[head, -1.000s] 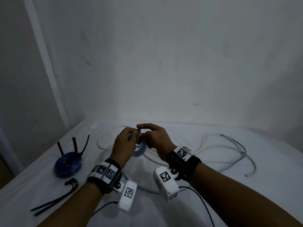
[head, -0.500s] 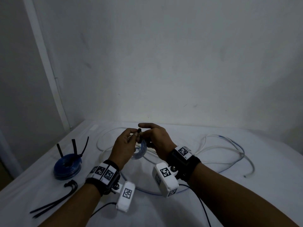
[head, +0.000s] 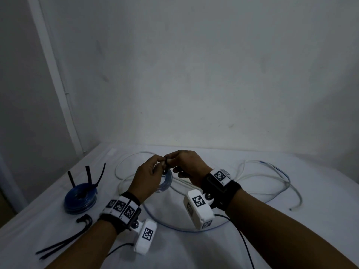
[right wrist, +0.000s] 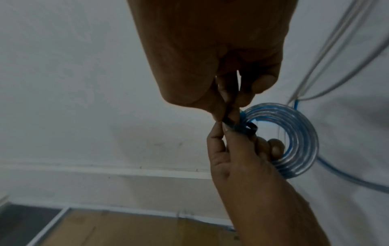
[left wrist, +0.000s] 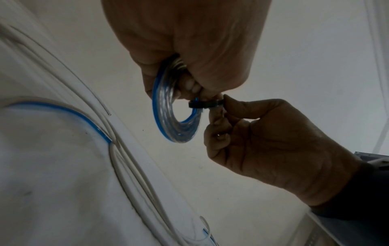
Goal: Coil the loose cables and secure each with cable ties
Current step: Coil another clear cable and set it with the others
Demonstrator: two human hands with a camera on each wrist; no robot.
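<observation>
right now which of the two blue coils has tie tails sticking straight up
The dark blue coil lying on the table at the left, bound with ties whose black tails stand upright. The clear blue coil is held in the left hand, one tie around it.

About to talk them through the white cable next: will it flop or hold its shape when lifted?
The white cable lies in broad open loops with no sharp bends, so it is probably springy rather than limp. Untied and thin, it will likely sag, trail and tangle with the blue cable it crosses.

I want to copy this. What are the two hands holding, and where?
The left hand grips the small clear-blue coil by its rim. The right hand pinches the black cable tie wrapped around it.
</observation>
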